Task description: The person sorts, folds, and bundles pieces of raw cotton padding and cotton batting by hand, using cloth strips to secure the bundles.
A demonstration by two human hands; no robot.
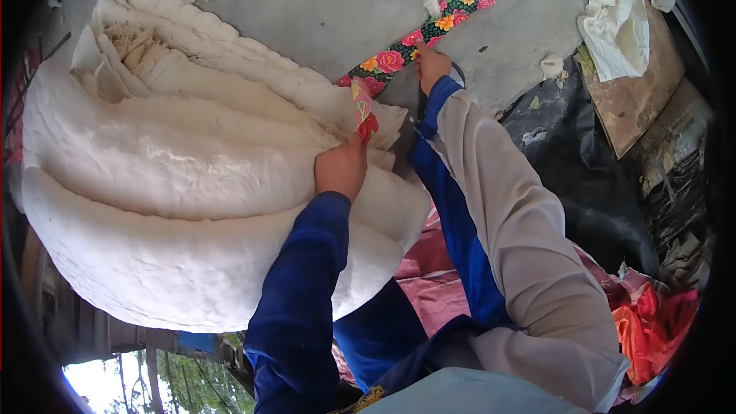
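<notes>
A strip of dark floral cloth (389,60) with pink and yellow flowers stretches diagonally over the grey floor. My right hand (433,67) pinches its edge near the middle. The strip's lower end is twisted and folded, and my left hand (340,168) is closed on it beside a large roll of white padding (176,153). The padding lies in thick folded layers at the left, with a rough, fibrous opening at its upper left. Part of my left hand rests against the padding.
Grey floor (307,0) shows behind the cloth, with small white tufts on it. At the right are black sheeting (567,161), a brown board (632,80) and white fabric (613,31). Red-orange cloth (652,330) lies at the lower right, pink cloth (429,276) below my arms.
</notes>
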